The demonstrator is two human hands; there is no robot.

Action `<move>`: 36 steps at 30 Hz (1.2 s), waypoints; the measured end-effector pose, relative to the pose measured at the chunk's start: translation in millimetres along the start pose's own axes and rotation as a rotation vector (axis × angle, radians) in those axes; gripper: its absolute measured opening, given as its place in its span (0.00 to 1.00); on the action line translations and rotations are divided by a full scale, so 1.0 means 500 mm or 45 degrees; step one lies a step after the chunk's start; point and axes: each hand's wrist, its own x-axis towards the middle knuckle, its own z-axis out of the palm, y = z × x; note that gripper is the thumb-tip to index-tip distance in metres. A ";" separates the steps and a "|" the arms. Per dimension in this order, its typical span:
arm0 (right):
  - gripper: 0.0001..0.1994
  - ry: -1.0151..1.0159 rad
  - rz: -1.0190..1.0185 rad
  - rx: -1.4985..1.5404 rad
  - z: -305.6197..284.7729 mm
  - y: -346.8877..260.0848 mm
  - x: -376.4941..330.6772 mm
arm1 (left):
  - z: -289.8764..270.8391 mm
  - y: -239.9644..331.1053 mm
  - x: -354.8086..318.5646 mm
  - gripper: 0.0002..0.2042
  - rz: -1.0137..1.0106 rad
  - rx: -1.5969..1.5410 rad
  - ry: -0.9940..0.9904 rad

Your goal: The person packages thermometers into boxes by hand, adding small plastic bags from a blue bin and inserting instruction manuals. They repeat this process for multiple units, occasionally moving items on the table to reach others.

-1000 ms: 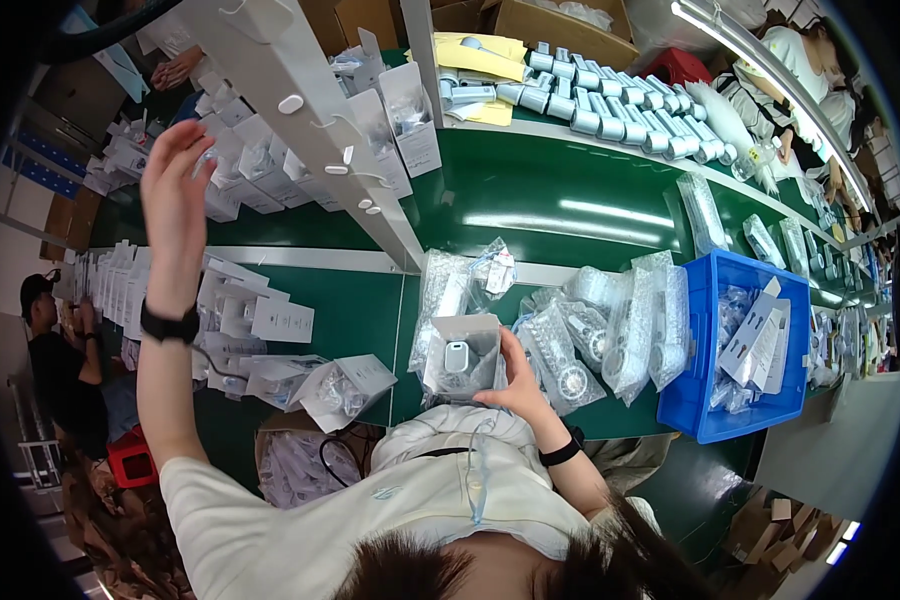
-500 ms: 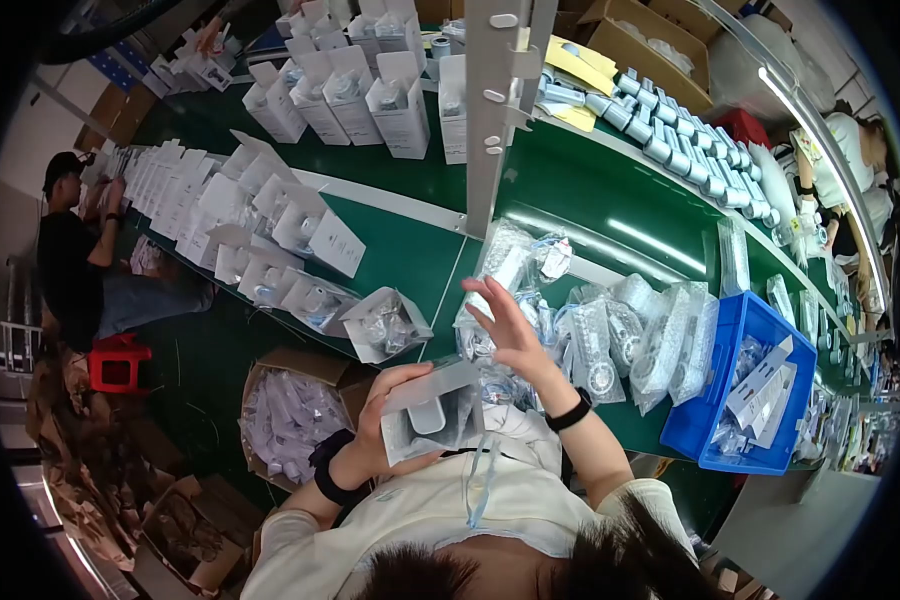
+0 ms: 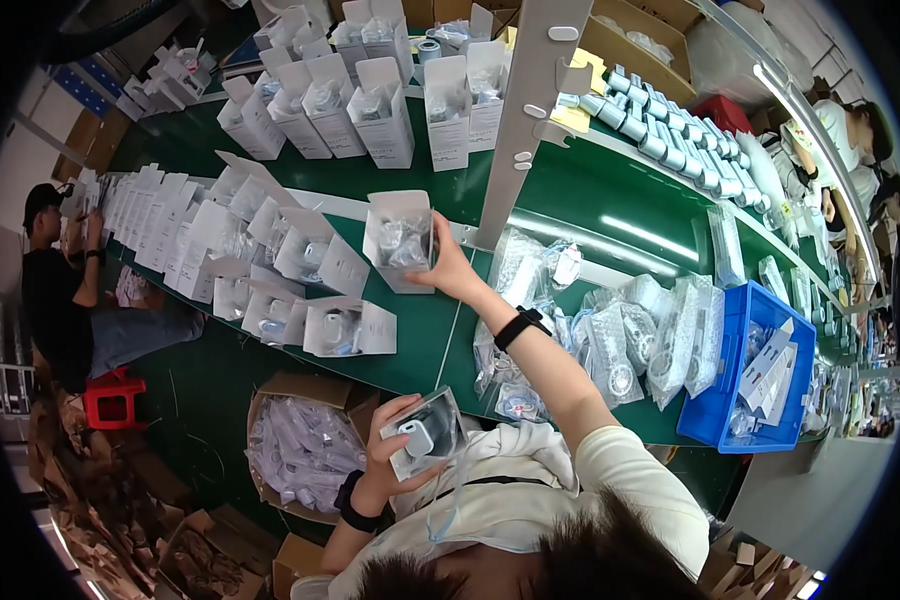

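Note:
My left hand (image 3: 382, 450) is closed around a small see-through box (image 3: 448, 412) in front of my body. A white rounded device (image 3: 416, 437) shows inside it. Above the table, or resting on it, is a white open-topped carton (image 3: 400, 275); I cannot tell which. My right hand (image 3: 444, 262) grips its right side, arm stretched forward and left. Clear-bagged parts (image 3: 402, 240) fill this carton. Nearest to it on the left stand other open white cartons (image 3: 352, 340) with bagged parts in them.
Bubble-wrapped parts (image 3: 610, 350) lie right of my right forearm, beside a blue bin (image 3: 705, 420). A metal post (image 3: 525, 130) rises behind the table (image 3: 425, 330). More cartons (image 3: 382, 135) stand farther back. Below left is a cardboard box (image 3: 335, 385) of plastic-wrapped pieces; a person (image 3: 60, 290) sits far left.
My right hand has gone from open in the air to gripping a carton farther forward and left. My left hand has lowered slightly with the see-through box. The view has shifted.

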 end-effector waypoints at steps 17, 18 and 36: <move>0.22 0.654 0.550 -1.717 -0.308 0.039 -0.188 | 0.098 -0.221 0.067 0.38 0.049 0.145 0.242; 0.22 0.647 0.546 -1.718 -0.331 0.069 -0.193 | 0.102 -0.219 0.082 0.36 0.044 0.155 0.225; 0.12 -0.301 -0.885 -0.899 -0.053 -0.191 -0.226 | 0.039 -0.114 0.153 0.06 -0.773 0.320 0.266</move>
